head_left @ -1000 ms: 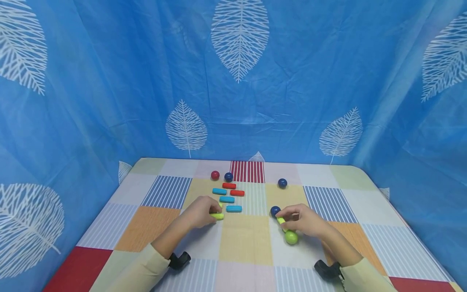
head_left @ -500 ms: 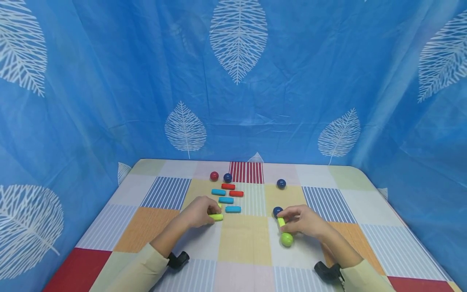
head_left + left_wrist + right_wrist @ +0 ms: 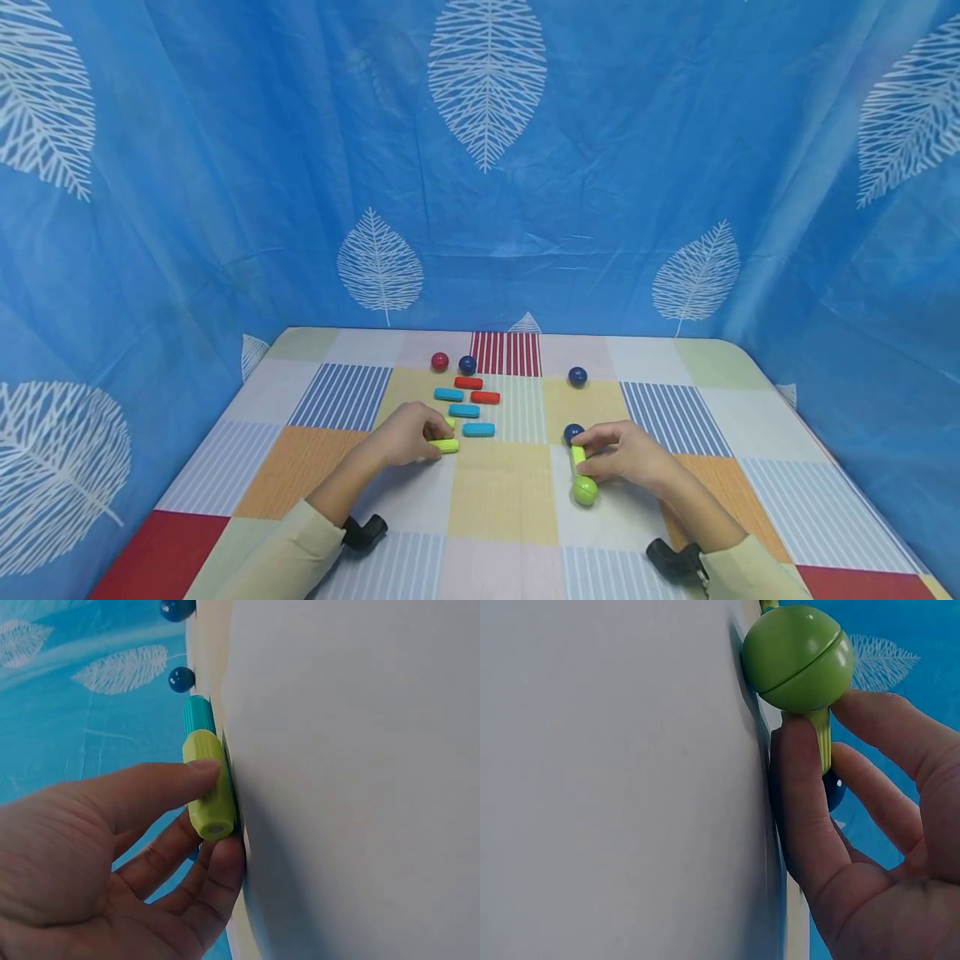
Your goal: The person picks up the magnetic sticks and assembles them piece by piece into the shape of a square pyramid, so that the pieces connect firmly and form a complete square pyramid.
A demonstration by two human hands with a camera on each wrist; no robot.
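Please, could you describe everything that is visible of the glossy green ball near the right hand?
The glossy lime-green ball looks like smooth hard plastic, with a thin seam line across it and bright reflections. It appears to sit on a white patch of the patchwork-patterned tablecloth, at the near end of the ribbed yellow-green bar that the person's right hand pinches. Ball and bar seem to meet; whether a fingertip also touches the ball, I cannot tell.

Ran open over the tablecloth between left hand and right hand; met blue sticks and red sticks beyond the left, navy ball and green ball beside the right.
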